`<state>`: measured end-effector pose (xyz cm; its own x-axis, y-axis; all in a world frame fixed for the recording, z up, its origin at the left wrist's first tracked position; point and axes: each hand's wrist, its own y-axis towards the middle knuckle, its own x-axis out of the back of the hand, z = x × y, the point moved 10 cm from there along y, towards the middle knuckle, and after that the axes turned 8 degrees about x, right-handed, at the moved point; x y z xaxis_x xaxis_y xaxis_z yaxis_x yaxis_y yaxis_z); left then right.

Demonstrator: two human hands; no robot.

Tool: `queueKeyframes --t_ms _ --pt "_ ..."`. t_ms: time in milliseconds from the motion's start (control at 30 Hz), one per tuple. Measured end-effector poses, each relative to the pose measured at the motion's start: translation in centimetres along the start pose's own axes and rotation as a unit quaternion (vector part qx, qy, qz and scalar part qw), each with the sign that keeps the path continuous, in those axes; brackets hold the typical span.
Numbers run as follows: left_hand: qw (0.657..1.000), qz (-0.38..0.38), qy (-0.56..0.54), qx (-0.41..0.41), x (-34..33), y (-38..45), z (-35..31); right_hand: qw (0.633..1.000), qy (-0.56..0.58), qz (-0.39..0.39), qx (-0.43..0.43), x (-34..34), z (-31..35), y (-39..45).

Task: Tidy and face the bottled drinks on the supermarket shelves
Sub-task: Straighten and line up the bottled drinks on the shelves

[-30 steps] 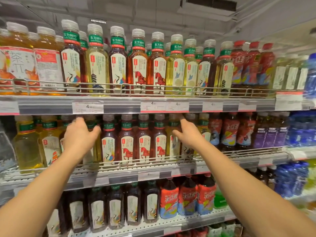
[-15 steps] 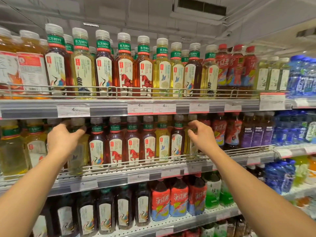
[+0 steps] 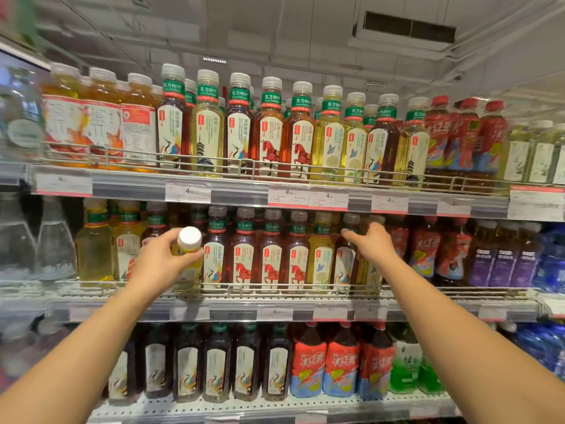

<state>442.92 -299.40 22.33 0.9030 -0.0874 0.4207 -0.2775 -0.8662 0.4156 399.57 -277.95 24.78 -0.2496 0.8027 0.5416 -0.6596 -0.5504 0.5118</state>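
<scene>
My left hand (image 3: pixel 160 264) grips a yellow tea bottle (image 3: pixel 189 255) with a white cap, tilted toward me at the front of the middle shelf (image 3: pixel 275 312). My right hand (image 3: pixel 371 244) reaches into the same shelf, fingers extended, touching a dark tea bottle (image 3: pixel 344 258) and covering part of a yellow bottle (image 3: pixel 374 270) behind it. Between my hands stands a row of dark red tea bottles (image 3: pixel 272 255) with horse labels, facing forward.
The top shelf (image 3: pixel 244 191) carries a row of tea bottles behind a wire rail, with price tags along its edge. The bottom shelf (image 3: pixel 275 408) holds dark and red bottles. Water bottles (image 3: pixel 21 240) stand at the left, purple and blue bottles (image 3: pixel 504 264) at the right.
My left hand has pulled the yellow bottle out and tipped its cap toward me. My right hand has moved left, onto the dark bottle. The view has tilted upward.
</scene>
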Motion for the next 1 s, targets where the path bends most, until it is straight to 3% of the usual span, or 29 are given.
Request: queueKeyframes --t_ms 267,467,567,800,1000 --pt "0.996 -0.034 -0.053 -0.064 2.7 -3.2 -1.2 0.999 -0.001 -0.005 0.045 0.6 1.5 -0.1" --pt "0.989 0.011 -0.115 -0.091 5.7 -4.3 -3.3 0.987 -0.077 0.041 0.134 0.9 3.9 -2.2" --pt "0.991 0.051 -0.093 -0.084 6.2 -4.1 -2.7 0.975 -0.12 0.031 0.185 1.2 4.9 -3.7" --pt "0.993 0.103 0.016 -0.048 4.9 -2.6 3.5 0.961 -0.063 -0.069 0.26 5.0 10.9 -6.4" --pt "0.985 0.121 0.09 -0.084 3.8 -2.2 6.6 0.955 -0.003 0.001 0.296 2.7 16.0 -8.6"
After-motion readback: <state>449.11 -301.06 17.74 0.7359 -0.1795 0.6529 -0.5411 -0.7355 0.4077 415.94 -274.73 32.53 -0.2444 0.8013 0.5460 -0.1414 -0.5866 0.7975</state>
